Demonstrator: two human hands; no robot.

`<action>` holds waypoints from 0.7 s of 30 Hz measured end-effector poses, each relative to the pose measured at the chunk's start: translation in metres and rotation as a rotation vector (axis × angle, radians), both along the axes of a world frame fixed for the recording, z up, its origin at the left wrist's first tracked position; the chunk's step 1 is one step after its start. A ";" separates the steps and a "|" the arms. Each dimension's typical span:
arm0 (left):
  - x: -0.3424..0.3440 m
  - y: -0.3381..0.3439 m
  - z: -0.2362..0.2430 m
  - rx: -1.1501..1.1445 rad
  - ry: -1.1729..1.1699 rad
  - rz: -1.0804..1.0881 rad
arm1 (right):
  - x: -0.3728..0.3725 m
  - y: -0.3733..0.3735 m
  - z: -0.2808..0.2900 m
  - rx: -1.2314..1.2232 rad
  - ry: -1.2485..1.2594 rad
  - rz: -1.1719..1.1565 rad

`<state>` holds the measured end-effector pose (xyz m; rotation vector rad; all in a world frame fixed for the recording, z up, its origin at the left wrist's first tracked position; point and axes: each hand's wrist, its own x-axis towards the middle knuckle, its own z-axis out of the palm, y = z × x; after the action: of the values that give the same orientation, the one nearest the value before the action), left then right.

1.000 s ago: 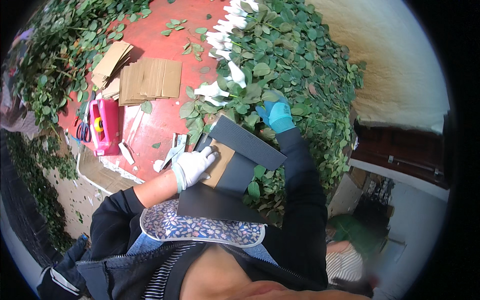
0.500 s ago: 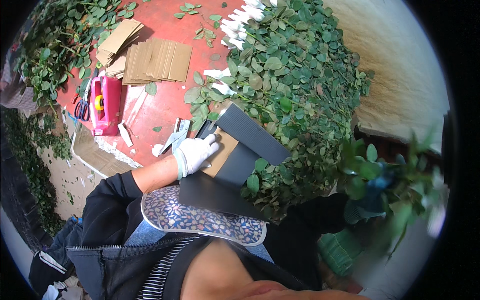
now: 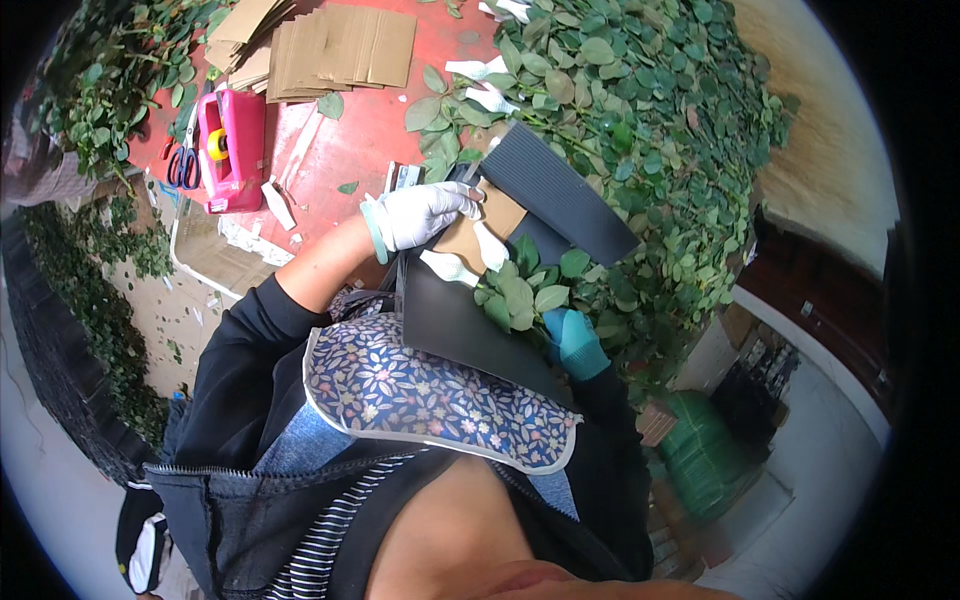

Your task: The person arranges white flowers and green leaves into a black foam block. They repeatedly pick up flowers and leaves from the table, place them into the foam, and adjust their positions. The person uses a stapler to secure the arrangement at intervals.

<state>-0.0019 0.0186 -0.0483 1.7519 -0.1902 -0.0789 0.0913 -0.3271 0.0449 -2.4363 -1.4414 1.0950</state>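
- Your right hand (image 3: 577, 343), gloved in blue, is closed around leafy stems (image 3: 520, 297); leaves hide some fingertips.
- Your left hand (image 3: 425, 215), gloved in white, has its fingers curled at a brown cardboard sheet (image 3: 500, 208); whether they pinch it or only press, you cannot tell here.
- The stems' two white-wrapped heads (image 3: 450, 268) point up-left, at the sheet's lower part.
- Under the sheet is a black board (image 3: 470, 320), with a ribbed dark panel (image 3: 560, 190) beside it.
- Step, by the look of it: laying stems onto the cardboard. The next move seems to call for lining up the heads while steadying the sheet.
- Farther out: a leafy pile (image 3: 670, 150), cardboard stack (image 3: 345, 50) and pink tape dispenser (image 3: 247, 150).
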 end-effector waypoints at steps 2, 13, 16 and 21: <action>0.002 -0.003 0.034 0.259 0.053 -0.033 | -0.004 -0.005 -0.004 0.077 0.033 -0.067; -0.009 -0.025 0.057 0.706 0.060 0.019 | 0.000 -0.029 0.115 0.189 0.182 -0.633; -0.010 -0.025 0.056 0.658 0.095 0.081 | 0.011 0.017 0.116 0.043 0.070 -0.370; -0.004 -0.024 0.074 0.518 0.261 0.087 | 0.031 0.040 0.043 -0.127 0.047 -0.178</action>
<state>-0.0061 -0.0056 0.0261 2.2394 0.1099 -0.3140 0.1223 -0.2874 0.0879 -2.5460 -1.1485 1.2289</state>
